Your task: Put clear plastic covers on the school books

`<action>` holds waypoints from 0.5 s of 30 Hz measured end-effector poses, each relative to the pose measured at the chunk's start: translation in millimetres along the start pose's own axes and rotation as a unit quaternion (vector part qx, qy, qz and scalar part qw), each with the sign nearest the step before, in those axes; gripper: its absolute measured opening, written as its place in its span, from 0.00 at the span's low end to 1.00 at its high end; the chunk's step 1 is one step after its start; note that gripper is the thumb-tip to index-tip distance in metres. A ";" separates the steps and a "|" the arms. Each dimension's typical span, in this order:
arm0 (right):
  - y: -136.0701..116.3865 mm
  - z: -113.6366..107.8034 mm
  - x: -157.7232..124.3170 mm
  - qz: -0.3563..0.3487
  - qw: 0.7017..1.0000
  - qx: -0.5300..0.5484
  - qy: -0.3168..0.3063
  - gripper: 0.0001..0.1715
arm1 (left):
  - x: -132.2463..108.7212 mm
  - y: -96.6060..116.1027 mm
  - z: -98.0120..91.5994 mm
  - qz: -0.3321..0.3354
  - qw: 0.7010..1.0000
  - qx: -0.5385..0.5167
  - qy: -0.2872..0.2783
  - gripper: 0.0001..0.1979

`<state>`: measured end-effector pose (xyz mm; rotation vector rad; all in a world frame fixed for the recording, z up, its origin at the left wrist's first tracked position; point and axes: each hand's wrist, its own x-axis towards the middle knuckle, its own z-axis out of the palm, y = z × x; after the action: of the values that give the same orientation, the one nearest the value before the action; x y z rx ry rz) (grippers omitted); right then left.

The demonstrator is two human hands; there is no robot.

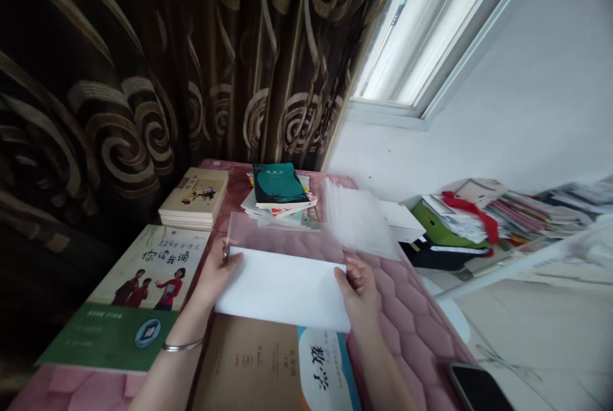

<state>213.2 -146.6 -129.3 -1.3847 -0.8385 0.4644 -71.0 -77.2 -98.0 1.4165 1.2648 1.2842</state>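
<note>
Held level in front of me is a clear plastic book cover (287,231) with a white sheet (282,286) along its near part. My left hand (223,274) pinches its left edge, thumb on top of the white sheet. At the opposite edge my right hand (357,290) grips it with thumb on top and fingers curled. Directly below and nearer to me lies a brown maths textbook (258,366) with a white and blue strip, partly hidden by the sheet. A silver bangle (182,346) circles my left wrist.
A large green-and-white book (119,328) and a book stack (194,197) lie left. Further back is a pile topped by a teal book (279,184), beside clear plastic sheets (359,216). A phone (479,387) rests at the right edge of the pink quilted surface (397,309).
</note>
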 end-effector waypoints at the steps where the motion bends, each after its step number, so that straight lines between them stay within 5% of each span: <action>1: 1.2 -0.3 1.7 0.005 1.000 0.009 -0.007 0.29 | -0.4 1.3 -0.1 -0.004 1.000 0.005 -0.002 0.14; 15: -2.4 -5.9 5.4 0.049 0.998 0.003 -0.049 0.20 | 0.0 -4.7 2.2 -0.022 1.000 -0.015 -0.007 0.12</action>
<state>220.6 -147.0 -125.4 -1.4105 -0.8502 0.6142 -69.5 -76.3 -102.9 1.3671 1.2555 1.2568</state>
